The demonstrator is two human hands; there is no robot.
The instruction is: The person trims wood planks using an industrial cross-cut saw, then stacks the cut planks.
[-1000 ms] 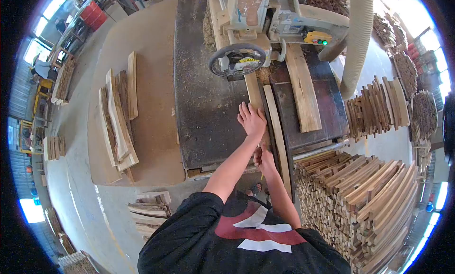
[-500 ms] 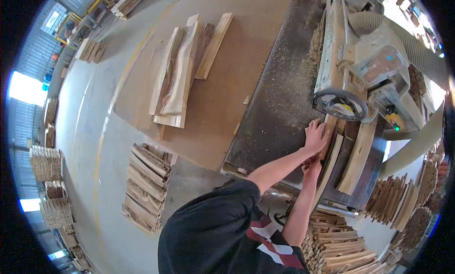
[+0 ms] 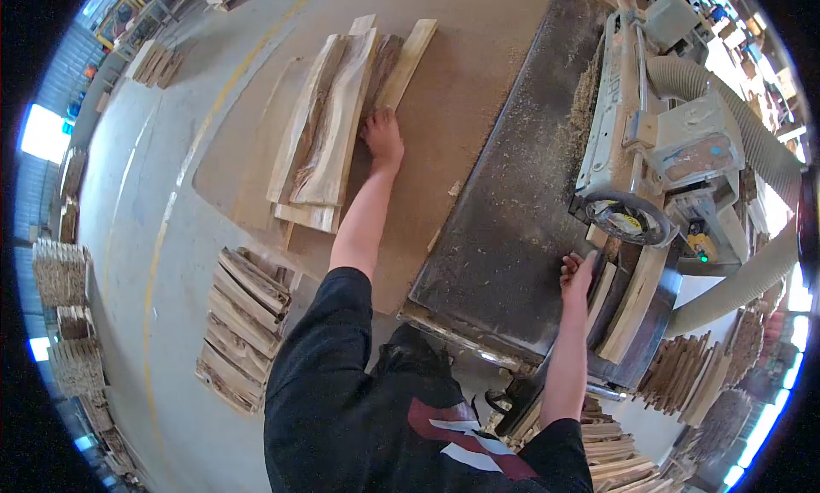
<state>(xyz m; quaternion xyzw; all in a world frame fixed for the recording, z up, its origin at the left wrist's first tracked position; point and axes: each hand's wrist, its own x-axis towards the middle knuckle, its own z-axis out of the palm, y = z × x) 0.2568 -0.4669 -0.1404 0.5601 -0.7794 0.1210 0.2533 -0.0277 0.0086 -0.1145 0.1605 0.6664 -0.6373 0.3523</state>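
Note:
My left hand (image 3: pixel 384 141) reaches over the brown table, its fingers wrapped round the lower end of a narrow pale board (image 3: pixel 410 62). Just left of it lie wider boards with bark edges (image 3: pixel 337 117). Over the dark machine table (image 3: pixel 504 186), my right hand (image 3: pixel 578 274) has its fingers apart and holds nothing. It is beside a short wood piece (image 3: pixel 597 235) near the round handwheel (image 3: pixel 628 219) of the saw. A thin strip (image 3: pixel 601 297) and a thicker board (image 3: pixel 636 305) lie to its right.
The saw's arm (image 3: pixel 611 109) and a ribbed hose (image 3: pixel 752 109) stand at the right. Stacked boards (image 3: pixel 243 326) are at the lower left of the brown table (image 3: pixel 436 143). More cut strips (image 3: pixel 619 455) are piled below the machine, and sawdust covers its table.
My left hand has left the wood by the saw and moved up-left onto the narrow board. My right hand has let go of the wood and opened. The view has shifted slightly.

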